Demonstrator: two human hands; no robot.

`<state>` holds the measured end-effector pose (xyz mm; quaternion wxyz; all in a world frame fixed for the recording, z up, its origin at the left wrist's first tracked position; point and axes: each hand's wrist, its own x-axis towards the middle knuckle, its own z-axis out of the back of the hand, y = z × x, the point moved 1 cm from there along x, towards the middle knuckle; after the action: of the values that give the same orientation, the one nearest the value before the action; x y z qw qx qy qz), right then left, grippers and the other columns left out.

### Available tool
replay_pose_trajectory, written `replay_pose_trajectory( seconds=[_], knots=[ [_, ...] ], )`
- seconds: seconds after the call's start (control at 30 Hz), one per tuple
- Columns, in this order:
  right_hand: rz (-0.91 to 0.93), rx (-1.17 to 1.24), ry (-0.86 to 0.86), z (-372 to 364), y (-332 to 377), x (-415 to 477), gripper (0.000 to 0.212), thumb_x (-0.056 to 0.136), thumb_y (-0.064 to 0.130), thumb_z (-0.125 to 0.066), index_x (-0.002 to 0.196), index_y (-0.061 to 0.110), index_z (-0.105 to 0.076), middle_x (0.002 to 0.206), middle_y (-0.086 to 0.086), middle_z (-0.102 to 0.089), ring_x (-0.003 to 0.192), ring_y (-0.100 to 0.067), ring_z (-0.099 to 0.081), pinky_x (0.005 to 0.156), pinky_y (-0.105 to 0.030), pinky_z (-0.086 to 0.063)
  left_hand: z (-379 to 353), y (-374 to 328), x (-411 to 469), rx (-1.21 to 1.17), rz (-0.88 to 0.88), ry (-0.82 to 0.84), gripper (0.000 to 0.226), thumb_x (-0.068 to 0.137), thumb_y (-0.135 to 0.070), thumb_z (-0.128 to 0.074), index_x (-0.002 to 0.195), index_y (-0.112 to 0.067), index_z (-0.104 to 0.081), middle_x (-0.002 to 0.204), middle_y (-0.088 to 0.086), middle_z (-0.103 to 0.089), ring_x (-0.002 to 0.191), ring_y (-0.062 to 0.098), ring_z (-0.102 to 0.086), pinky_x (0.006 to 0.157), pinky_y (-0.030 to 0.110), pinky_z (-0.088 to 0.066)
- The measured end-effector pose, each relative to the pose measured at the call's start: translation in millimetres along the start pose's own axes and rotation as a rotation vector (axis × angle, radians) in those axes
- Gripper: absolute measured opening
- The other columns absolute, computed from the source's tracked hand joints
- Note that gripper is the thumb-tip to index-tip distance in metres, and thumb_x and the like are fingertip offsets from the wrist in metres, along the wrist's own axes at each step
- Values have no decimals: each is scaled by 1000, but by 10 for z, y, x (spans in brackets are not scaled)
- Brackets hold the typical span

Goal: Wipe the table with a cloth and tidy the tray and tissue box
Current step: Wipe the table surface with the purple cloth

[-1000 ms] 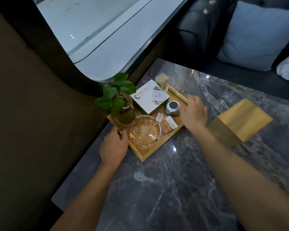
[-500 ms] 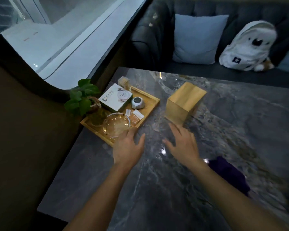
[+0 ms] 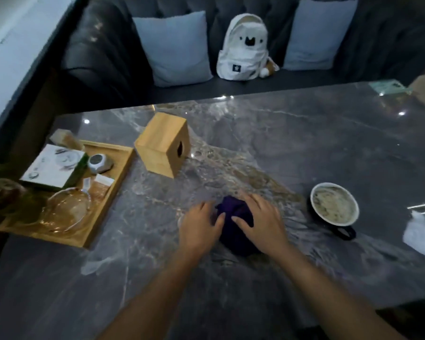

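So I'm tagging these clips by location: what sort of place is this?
Probably a café or lounge booth. A marble-look table faces a dark tufted sofa with cushions, and a wooden tray holds a glass ashtray and sachets, beside a wooden tissue box.

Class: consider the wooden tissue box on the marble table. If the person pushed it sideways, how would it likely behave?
The tissue box looks rigid, so it should keep its shape. It already lies tipped, its opening facing sideways, so it seems unlikely to topple. The table looks glossy, so it would probably slide easily.
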<state>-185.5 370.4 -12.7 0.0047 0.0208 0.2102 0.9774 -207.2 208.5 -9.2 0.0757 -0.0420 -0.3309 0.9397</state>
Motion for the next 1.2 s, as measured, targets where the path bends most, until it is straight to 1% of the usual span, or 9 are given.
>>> replay_pose_trajectory(
  seconds=[0.2,0.33,0.43,0.6,0.7,0.77,0.93,1.07,1.2],
  knots=[
    [94,61,175,-169,-141,-152,85,72,64,-52,141,27,-20,150,-8,-27,136,-27,-24,108,-48,-20,-292,-84,16,-135,80,128,45,88,-36,-48,130,-20,-41,123,6,-55,109,20,-51,85,26,-37],
    [76,59,217,-304,-109,-101,98,63,73,-51,141,27,-15,154,-8,-16,141,-26,-8,111,-50,-8,-310,-87,32,-193,120,128,40,87,-29,-51,125,-20,-45,117,6,-59,97,16,-53,79,24,-37],
    [83,21,193,-340,-87,-35,91,65,64,-58,139,24,-23,150,-12,-26,137,-30,-18,108,-51,-16,-303,-102,52,-226,133,122,33,85,-25,-52,118,-19,-51,109,5,-62,88,12,-52,74,25,-39],
    [136,-39,99,-349,23,29,68,69,40,-67,126,13,-42,125,-16,-52,114,-34,-45,93,-46,-37,-273,-93,27,-291,191,88,32,85,-23,-53,116,-17,-52,98,-6,-55,87,10,-52,75,23,-39],
    [159,36,104,-332,64,62,63,71,31,-68,125,12,-44,122,-15,-53,111,-32,-46,96,-44,-37,-193,-42,9,-344,203,85,33,85,-23,-54,118,-17,-52,107,-1,-58,96,16,-56,82,27,-46],
    [184,72,100,-316,106,83,62,69,29,-70,123,11,-46,119,-14,-54,108,-31,-48,92,-42,-40,-106,13,-19,-378,196,81,35,86,-24,-54,120,-17,-52,113,4,-60,96,13,-57,84,22,-47],
    [233,161,112,-374,393,188,62,65,27,-73,120,11,-48,116,-12,-57,105,-30,-49,88,-37,-38,206,248,-203,-343,199,-52,35,86,-30,-55,118,-17,-54,116,3,-59,102,11,-53,86,23,-39],
    [276,198,145,-492,697,280,65,62,22,-73,121,10,-48,115,-15,-57,107,-32,-48,90,-39,-39,520,614,-485,-214,347,-214,43,86,-37,-54,124,-17,-51,124,2,-57,113,12,-51,91,23,-37],
    [290,235,169,-598,961,326,65,61,18,-75,119,8,-48,113,-15,-57,106,-32,-48,86,-39,-41,865,1060,-903,-122,522,-383,41,87,-33,-55,122,-13,-52,126,8,-58,116,20,-52,96,32,-40]
  ],
)
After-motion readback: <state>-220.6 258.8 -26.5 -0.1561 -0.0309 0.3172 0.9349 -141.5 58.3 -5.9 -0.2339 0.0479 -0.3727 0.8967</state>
